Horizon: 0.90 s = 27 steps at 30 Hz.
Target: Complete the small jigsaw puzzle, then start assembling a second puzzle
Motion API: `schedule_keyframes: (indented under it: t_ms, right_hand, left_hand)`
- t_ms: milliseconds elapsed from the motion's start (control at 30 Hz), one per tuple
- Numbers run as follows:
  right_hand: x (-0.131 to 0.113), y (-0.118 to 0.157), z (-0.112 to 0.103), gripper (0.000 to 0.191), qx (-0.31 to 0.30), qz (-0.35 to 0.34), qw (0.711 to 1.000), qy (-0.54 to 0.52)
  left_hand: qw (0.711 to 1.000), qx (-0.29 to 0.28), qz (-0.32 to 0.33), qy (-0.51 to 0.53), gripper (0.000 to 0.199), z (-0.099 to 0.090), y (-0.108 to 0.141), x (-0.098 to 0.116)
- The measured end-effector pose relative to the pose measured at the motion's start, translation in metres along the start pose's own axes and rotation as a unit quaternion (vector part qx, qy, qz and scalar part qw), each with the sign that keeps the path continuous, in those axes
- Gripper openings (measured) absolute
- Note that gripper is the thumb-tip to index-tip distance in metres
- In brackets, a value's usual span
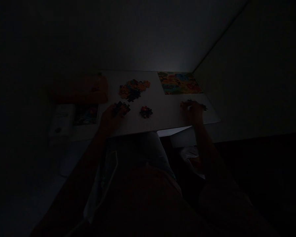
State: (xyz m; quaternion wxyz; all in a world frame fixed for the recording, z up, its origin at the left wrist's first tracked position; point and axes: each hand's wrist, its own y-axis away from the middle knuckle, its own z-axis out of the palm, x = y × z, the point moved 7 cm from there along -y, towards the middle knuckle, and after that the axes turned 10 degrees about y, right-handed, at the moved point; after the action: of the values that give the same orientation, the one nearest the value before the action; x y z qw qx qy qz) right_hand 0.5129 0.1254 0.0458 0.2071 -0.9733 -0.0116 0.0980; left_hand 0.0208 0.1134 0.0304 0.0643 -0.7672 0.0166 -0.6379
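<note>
Left grip (110, 118) of mine lies at a dark cluster of puzzle pieces (122, 108), fingers at its side and over its edge, perhaps to steady it against the desk (160, 115); the light is so poor that I cannot tell whether I am pinching it or only touching it. My right grip (194, 112) is curled down over some pieces at the right (186, 102), near the desk's right end, and there too I cannot tell whether anything is caught between the fingertips. Between my hands sits a small clump with red on it (146, 112), apart from both, probably set there to be within reach of either. Beyond it spreads the main pile (134, 89), orange and dark pieces mixed, which seems kept back so the near strip has room. A colourful picture sheet (180, 83) lies flat at the far right, likely placed there to be seen without being covered. On the left, an orange object (103, 88), a dark picture (86, 114) and a white box (62, 121) stand outside my working area.
</note>
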Motion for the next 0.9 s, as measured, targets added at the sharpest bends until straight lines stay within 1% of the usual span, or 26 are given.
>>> schedule_keyframes:
  t_ms: [33, 67, 167, 233, 300, 367, 400, 467, 567, 667, 733, 800, 867, 900]
  right_hand:
    - [-0.023, -0.001, 0.005, 0.044, -0.002, 0.007, 0.999, -0.033]
    - [-0.050, -0.001, 0.011, 0.041, -0.015, -0.003, 0.997, -0.073]
    - [-0.144, 0.001, 0.022, 0.037, -0.068, -0.082, 0.976, -0.189]
    - [-0.199, 0.002, 0.029, 0.034, -0.113, -0.120, 0.959, -0.230]
    - [-0.239, 0.002, 0.036, 0.031, -0.145, -0.150, 0.945, -0.251]
    - [-0.260, 0.000, 0.043, 0.029, -0.163, -0.156, 0.937, -0.267]
    - [-0.264, -0.002, 0.046, 0.030, -0.169, -0.150, 0.933, -0.279]
    - [-0.261, -0.006, 0.051, 0.036, -0.176, -0.121, 0.926, -0.312]
    - [-0.240, -0.011, 0.052, 0.049, -0.181, -0.065, 0.908, -0.372]
    - [-0.217, -0.015, 0.043, 0.056, -0.168, -0.022, 0.900, -0.402]
    - [-0.203, -0.017, 0.034, 0.055, -0.147, -0.008, 0.902, -0.405]
    - [-0.187, -0.020, 0.026, 0.052, -0.125, 0.000, 0.909, -0.399]
    - [-0.162, -0.023, 0.019, 0.050, -0.104, 0.008, 0.919, -0.380]
    - [-0.144, -0.024, 0.016, 0.049, -0.092, 0.015, 0.926, -0.365]
  left_hand:
    - [1.000, -0.006, -0.003, 0.005, 0.042, 0.001, 0.000, 0.000]
    - [1.000, -0.013, -0.007, 0.012, 0.043, 0.002, 0.001, 0.000]
    - [0.999, -0.020, -0.015, 0.029, 0.045, 0.004, 0.003, 0.000]
    - [0.999, -0.029, -0.012, 0.024, 0.045, 0.006, 0.004, 0.002]
    - [0.999, -0.042, -0.002, 0.014, 0.045, 0.006, 0.005, 0.003]
    - [0.999, -0.046, 0.009, -0.002, 0.046, 0.005, 0.005, 0.005]
    - [0.999, -0.044, 0.013, -0.012, 0.046, 0.004, 0.004, 0.005]
    - [0.999, -0.035, 0.015, -0.025, 0.046, 0.002, 0.004, 0.006]
    - [1.000, -0.026, 0.016, -0.003, 0.052, 0.002, 0.003, 0.009]
    - [0.998, -0.030, 0.010, 0.045, 0.064, 0.004, 0.004, 0.010]
    - [0.998, -0.037, 0.007, 0.050, 0.069, 0.005, 0.004, 0.009]
    - [0.999, -0.042, 0.010, 0.033, 0.070, 0.004, 0.004, 0.008]
    - [0.999, -0.039, 0.020, 0.016, 0.070, 0.004, 0.004, 0.008]
    - [0.999, -0.036, 0.025, 0.012, 0.070, 0.003, 0.005, 0.009]
